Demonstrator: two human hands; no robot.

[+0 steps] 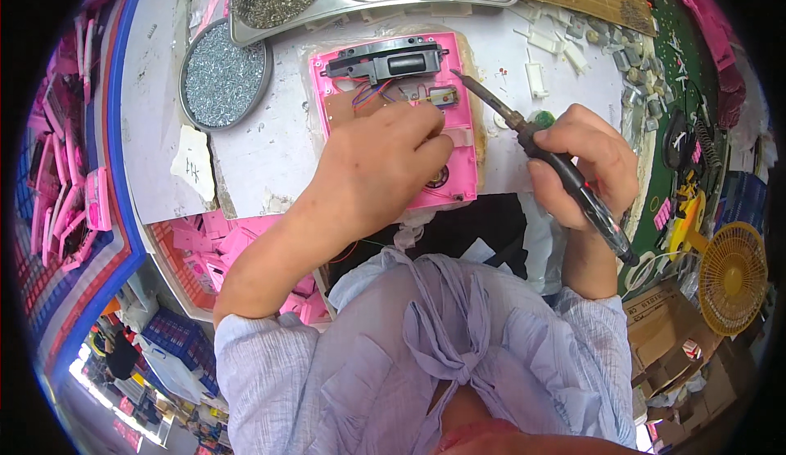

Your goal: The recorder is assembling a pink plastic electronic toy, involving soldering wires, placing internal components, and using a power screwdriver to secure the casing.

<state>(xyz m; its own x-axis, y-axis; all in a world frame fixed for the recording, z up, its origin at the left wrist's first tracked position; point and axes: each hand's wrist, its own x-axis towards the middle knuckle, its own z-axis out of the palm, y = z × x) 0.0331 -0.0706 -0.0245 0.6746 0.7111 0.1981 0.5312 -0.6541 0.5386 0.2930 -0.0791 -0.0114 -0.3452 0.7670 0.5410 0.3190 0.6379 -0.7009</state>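
A pink plastic housing (463,160) lies in front of me with its inside facing up. Across its far end sits a black plastic mechanism (401,62), with red and blue wires running below it. Over the housing's middle my left hand (381,156) is closed, its fingers curled down; what they pinch is hidden beneath them. A small metal-cased part (443,96) shows just past these fingers. My right hand (585,160) grips a soldering iron (565,173) by its black handle. The iron's tip points at the housing's far right corner, beside the black mechanism.
A round dish of small screws (225,78) stands to the left. Beyond the housing is a metal tray (393,1) with springs. Grey and white small parts (643,70) lie at the right. Pink housings fill a basket (184,279) below left. A yellow fan (733,279) is far right.
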